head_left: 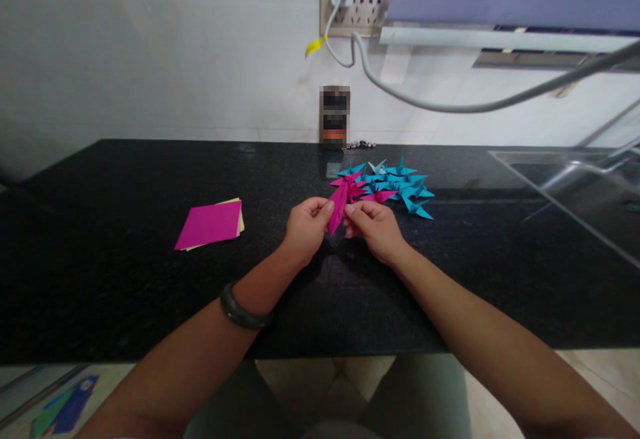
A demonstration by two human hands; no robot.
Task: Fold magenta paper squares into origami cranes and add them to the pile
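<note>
Between my two hands is a folded magenta origami paper point(338, 211), long and pointed at its lower end. My left hand point(307, 225) pinches its left side between thumb and fingers. On the other side, my right hand point(374, 225) grips the right edge with closed fingertips. Just beyond my hands lies a group of folded paper cranes: several blue cranes point(400, 189) and a few magenta ones, such as the magenta crane point(379, 195). A stack of square paper point(210, 224), magenta on top with yellow beneath, rests to the left.
The black countertop point(125, 279) runs to a white wall, where a blurred-out dark phone-like object point(335, 117) leans. At the right is a metal sink point(590, 189). A grey cable point(425, 102) hangs from the wall socket point(367, 9).
</note>
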